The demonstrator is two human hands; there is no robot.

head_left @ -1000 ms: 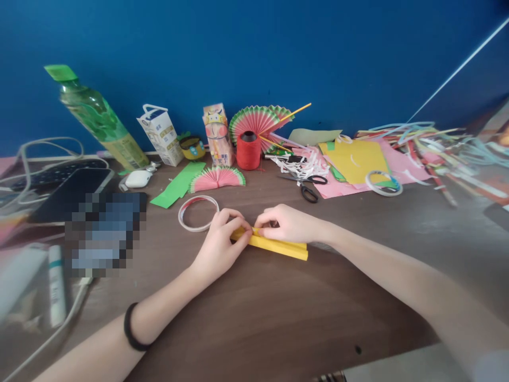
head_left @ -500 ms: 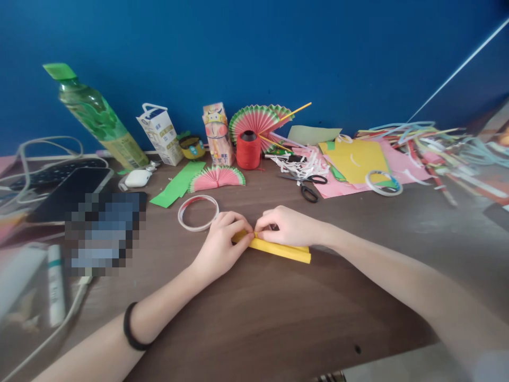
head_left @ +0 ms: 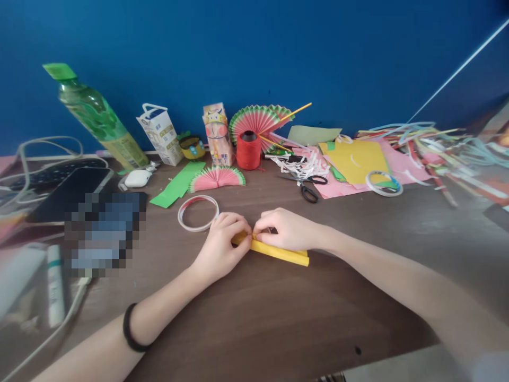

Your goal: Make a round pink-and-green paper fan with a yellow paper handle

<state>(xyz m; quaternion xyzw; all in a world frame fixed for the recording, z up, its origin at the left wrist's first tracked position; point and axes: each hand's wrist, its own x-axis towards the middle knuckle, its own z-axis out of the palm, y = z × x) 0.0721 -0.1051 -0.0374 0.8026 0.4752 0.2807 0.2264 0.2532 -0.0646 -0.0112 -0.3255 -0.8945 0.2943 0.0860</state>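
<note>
Craft corner at a desk, home or office unclear: brown worktop (head_left: 246, 329) against blue wall (head_left: 254, 48), scissors (head_left: 309, 193), tape roll (head_left: 183, 212), red thread spool (head_left: 248, 154), yellow paper (head_left: 358, 159), pleated fan (head_left: 248, 118), colorful strips (head_left: 441, 154). Personal stuff alongside (phone (head_left: 109, 228) on cable (head_left: 79, 294), drink bottle (head_left: 93, 114), carton (head_left: 162, 135), white earbud case (head_left: 137, 179)).

"Where are we looking from?"
"From one camera on the person's head, above the surface (head_left: 254, 318), facing forward and down."
"How near are we?"
"Near: the left hand (head_left: 222, 241) and right hand (head_left: 287, 229) lie close to mid-view, their forearms (head_left: 382, 268) entering from the lower corners. Beyond, we see the surface's far side and, across the top, a blue wall (head_left: 254, 48)."
</note>
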